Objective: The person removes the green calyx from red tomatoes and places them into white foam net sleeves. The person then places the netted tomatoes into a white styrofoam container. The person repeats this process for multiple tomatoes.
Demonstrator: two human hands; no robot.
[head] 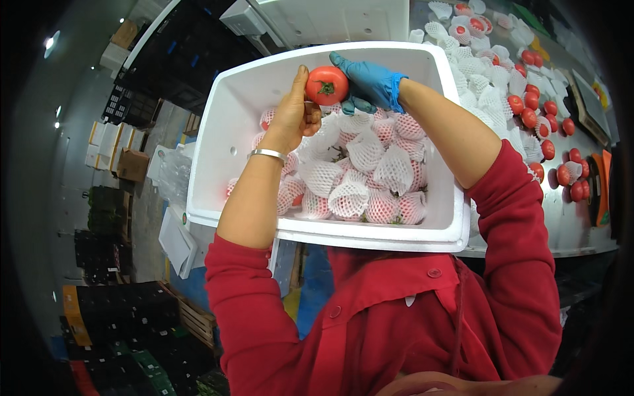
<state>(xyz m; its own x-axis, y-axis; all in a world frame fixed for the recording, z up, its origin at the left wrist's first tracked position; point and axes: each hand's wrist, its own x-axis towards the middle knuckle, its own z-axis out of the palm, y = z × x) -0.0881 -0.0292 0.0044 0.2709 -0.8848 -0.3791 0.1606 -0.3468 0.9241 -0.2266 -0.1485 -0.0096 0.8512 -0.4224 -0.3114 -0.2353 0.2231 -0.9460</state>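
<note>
A red tomato point(327, 86), its green calyx facing me, is held between my two hands above a white foam box point(327, 235). My left hand point(293, 111), bare with a silver bracelet at the wrist, has its thumb along the tomato's left side and its fingers curled below. In a blue glove, my right hand point(369, 84) cups the tomato's right side, thumb at the top; part of its grip is hidden. Inside the box lie many tomatoes in white foam net sleeves point(384, 205), with some net sleeves point(366, 148) over them showing no red.
At right, a metal table point(557, 235) carries loose tomatoes point(529, 118), a heap of foam nets point(480, 99) and an orange-and-black object point(602, 188). A white container point(337, 20) stands beyond the box. Stacked black crates point(133, 312) and cardboard boxes point(132, 165) are at left.
</note>
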